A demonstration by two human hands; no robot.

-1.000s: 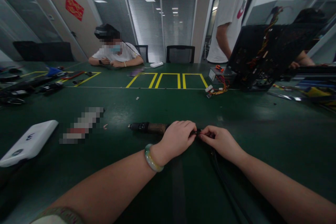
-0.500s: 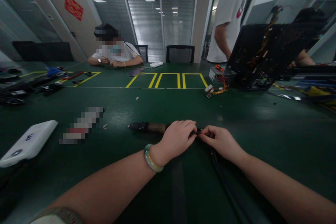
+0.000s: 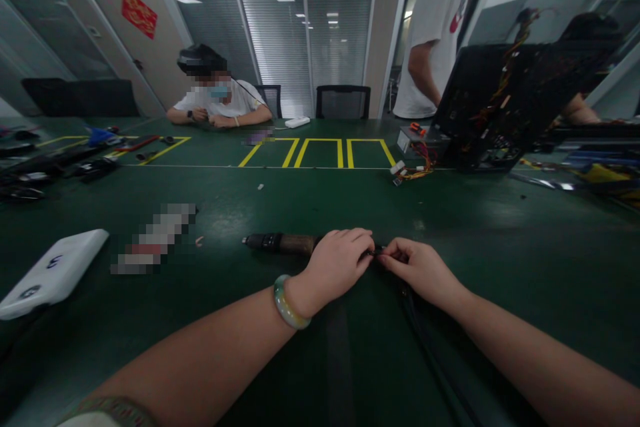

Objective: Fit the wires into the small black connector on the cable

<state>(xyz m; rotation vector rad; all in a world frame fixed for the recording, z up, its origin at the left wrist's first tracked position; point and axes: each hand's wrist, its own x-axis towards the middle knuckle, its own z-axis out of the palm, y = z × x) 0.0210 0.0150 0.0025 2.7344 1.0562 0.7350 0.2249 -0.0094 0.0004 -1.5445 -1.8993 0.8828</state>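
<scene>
On the green table lies an electric screwdriver point(image 3: 295, 243) with a brown grip and a black nose that points left. My left hand point(image 3: 343, 257), with a green bangle at the wrist, is closed over its rear end, which the palm and fingers hide. Close by on the right, my right hand point(image 3: 413, 263) pinches a thin black cable at the tool's rear between thumb and fingers. The exact joint between the fingertips is too small to make out. A black cord point(image 3: 425, 333) runs from below my right hand towards the front edge.
At left lie a white power bank point(image 3: 55, 273) and a blurred-out flat item point(image 3: 157, 240). Tools and cables point(image 3: 75, 157) are heaped at the far left. Back right stand a power supply unit point(image 3: 420, 143) and an open black computer case point(image 3: 485, 107). Co-workers are beyond.
Both hands keep almost the same place and grip. The co-worker across the table has shifted their head and hands slightly.
</scene>
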